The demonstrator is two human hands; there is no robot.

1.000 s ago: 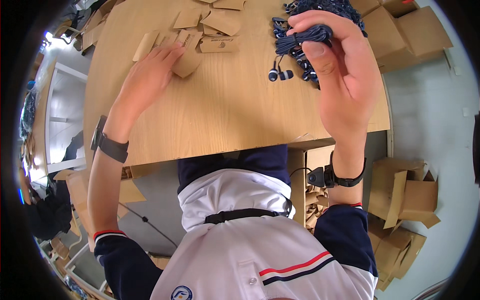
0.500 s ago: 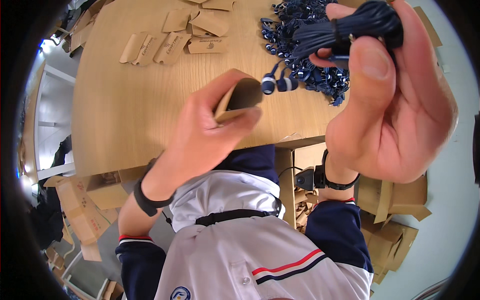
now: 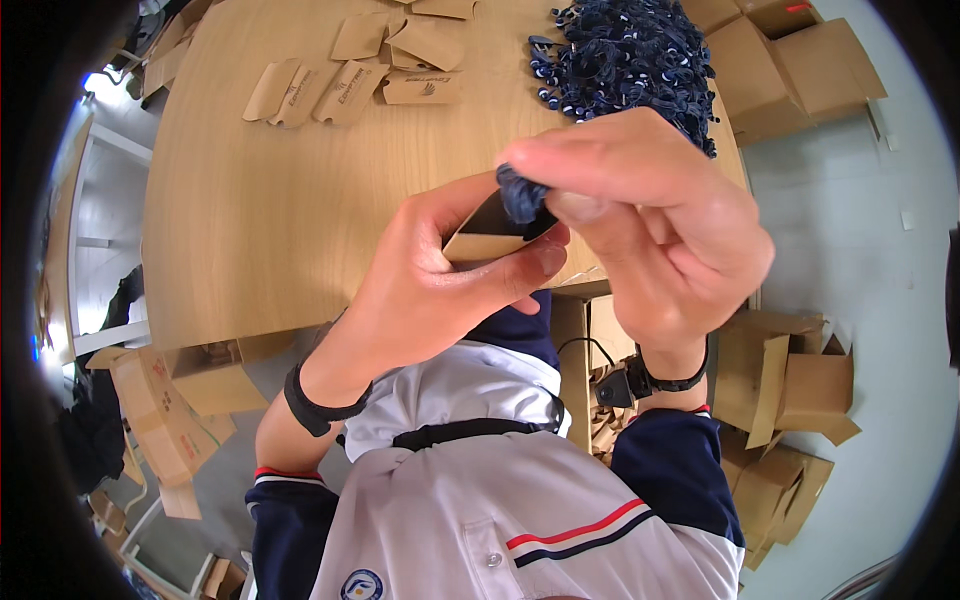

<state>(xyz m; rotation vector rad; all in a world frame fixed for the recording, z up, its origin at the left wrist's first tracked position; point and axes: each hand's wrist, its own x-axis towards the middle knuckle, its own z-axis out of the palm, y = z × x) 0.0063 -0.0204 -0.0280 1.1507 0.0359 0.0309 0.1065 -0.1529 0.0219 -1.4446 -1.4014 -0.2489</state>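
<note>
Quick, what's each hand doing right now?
Left hand: closed around a small brown cardboard box.
Right hand: pinching a dark blue earphone bundle at the box's opening.

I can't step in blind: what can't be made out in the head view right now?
- Dark bundle: mostly hidden by the right hand; its grip unreadable.
- Small cardboard sleeve: lower part covered by the left hand.
- Flat sleeves: markings too small.
- Dark pile: cut by the top edge.

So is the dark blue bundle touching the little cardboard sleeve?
Touching. The head view shows the right hand pushing the dark blue bundle into the open mouth of the cardboard sleeve, which the left hand holds; no gap shows between them.
</note>
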